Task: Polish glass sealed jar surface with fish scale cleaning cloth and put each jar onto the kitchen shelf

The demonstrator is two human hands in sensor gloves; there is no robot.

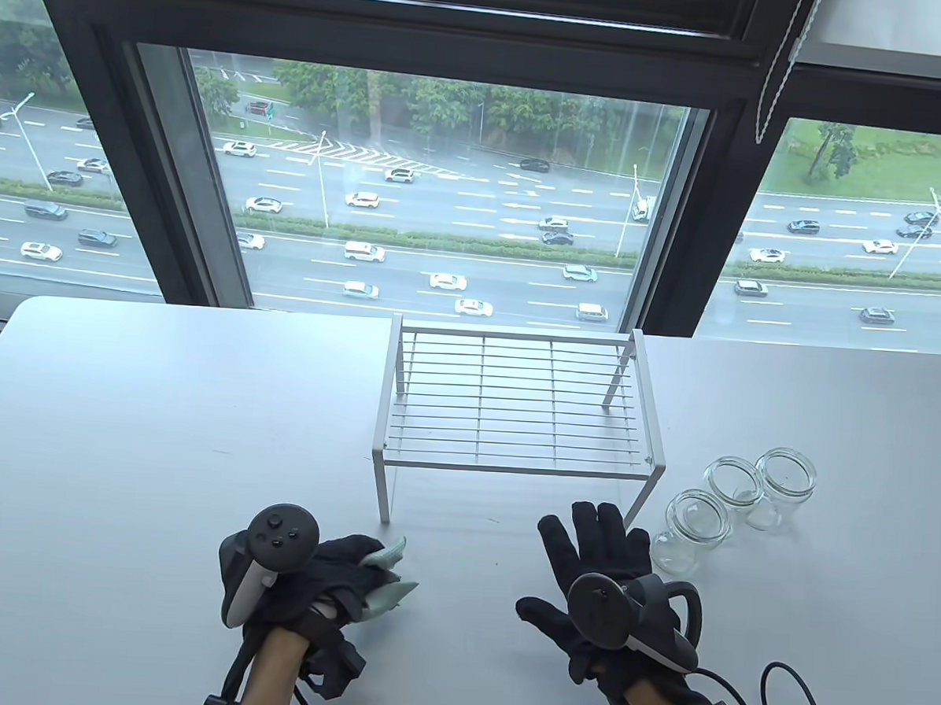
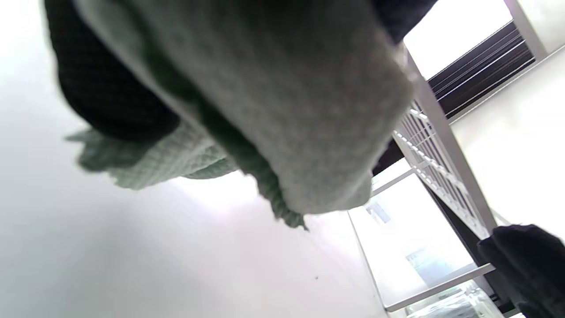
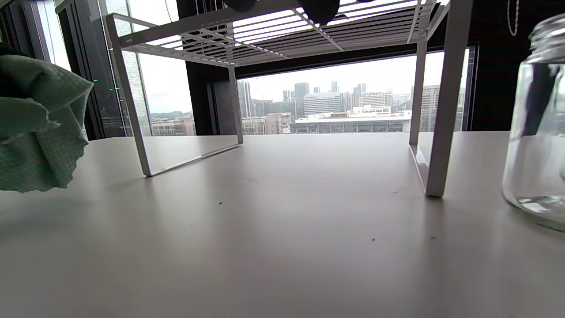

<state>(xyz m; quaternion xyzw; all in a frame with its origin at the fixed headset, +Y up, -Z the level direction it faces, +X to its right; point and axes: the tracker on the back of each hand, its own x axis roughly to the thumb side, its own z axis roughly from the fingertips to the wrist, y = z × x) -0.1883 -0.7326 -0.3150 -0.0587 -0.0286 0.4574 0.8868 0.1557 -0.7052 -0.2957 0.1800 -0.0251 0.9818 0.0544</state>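
Jars: three clear glass jars stand upright, mouths up and without lids, long axes vertical, at about 4 o'clock from the shelf (image 1: pixel 519 402) on the table (image 1: pixel 159 431). The nearest jar (image 1: pixel 689 533) sits just beside your right fingertips; the middle jar (image 1: pixel 734 486) and the far jar (image 1: pixel 783 478) stand close together beyond it, toward 1 o'clock. The glass is transparent with a threaded neck; the right wrist view shows one jar (image 3: pixel 536 128) at its right edge, standing on the table.

Your left hand (image 1: pixel 301 576) is clenched around the pale green cleaning cloth (image 1: pixel 388 581), bunched, its waffle-like weave plain in the left wrist view (image 2: pixel 273 101); a corner pokes out toward 2 o'clock. Your right hand (image 1: pixel 601 564) is released, fingers spread flat and pointing to 12 o'clock, grasping nothing, near the shelf's right front leg.

The shelf is white wire with a slatted top, standing at table centre, nothing on it. The table is matt white with a few dark specks. Beyond it a dark-framed window (image 1: pixel 447 194) overlooks a multi-lane road with cars and trees.
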